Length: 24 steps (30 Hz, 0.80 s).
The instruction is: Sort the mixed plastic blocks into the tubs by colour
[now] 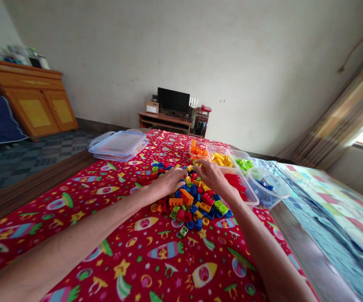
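Observation:
A loose pile of toy building bricks (186,197) in red, blue, yellow, orange and green lies on the red patterned cloth. My left hand (172,179) is over the left side of the pile, fingers curled down among the bricks; whatever they hold is hidden. On the far right side of the pile is my right hand (212,173), its fingertips pinched together close to the orange and yellow bricks. I cannot make out what is in that pinch. Beside my right hand stand a tub of red bricks (234,184) and a tub of yellow bricks (221,160).
Behind them are tubs with orange bricks (198,149) and green bricks (243,164). A round clear tub (280,189) with blue bricks stands at the right. Stacked clear lids (118,143) lie at the left edge of the cloth (146,260). A bed (335,197) adjoins on the right.

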Tool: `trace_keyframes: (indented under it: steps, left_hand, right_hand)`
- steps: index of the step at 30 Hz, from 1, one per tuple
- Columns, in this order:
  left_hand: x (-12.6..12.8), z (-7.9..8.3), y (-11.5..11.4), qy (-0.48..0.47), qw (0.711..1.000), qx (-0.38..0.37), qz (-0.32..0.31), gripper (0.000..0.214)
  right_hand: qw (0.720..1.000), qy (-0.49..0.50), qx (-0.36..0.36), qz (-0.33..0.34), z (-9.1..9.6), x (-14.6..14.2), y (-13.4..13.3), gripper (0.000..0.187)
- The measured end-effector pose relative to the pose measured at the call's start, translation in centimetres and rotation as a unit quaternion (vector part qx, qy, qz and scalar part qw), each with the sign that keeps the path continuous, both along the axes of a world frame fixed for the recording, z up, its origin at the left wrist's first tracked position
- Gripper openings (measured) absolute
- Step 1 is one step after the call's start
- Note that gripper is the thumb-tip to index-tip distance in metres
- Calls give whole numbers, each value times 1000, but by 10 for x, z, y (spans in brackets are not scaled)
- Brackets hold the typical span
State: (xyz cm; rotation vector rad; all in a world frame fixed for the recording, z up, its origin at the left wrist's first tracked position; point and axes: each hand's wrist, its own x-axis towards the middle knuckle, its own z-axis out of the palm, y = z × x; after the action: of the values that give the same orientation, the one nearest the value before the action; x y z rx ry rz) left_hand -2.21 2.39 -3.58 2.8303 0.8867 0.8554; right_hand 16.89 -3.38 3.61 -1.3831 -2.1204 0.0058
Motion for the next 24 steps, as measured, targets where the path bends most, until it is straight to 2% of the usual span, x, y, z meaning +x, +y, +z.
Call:
trace_keyframes:
  steps: [4, 9, 12, 18, 21, 24]
  left_hand:
    - [-1, 3, 1, 0, 1000, -5, 26, 23]
    - [0, 13, -1, -83, 990, -102, 55, 28]
    - [2, 22, -3, -162, 968, -179, 70, 30]
    - [5, 36, -11, -280, 891, -355, 27, 60]
    - [6, 41, -17, -303, 873, -382, 19, 62]
    - [7, 43, -20, -301, 871, -388, 12, 63]
  right_hand:
    - [1000, -8, -1, -5, -1, 0, 0, 20]
    - [999, -27, -15, -13, -2, 1, 1, 23]
    - [1000, -16, -13, 7, -8, 3, 4, 24]
    - [998, 28, -14, 63, -13, 2, 8, 27]
    - [998, 11, -2, 69, -12, -1, 5, 25]
    - [997, -14, -9, 70, -10, -2, 3, 24]
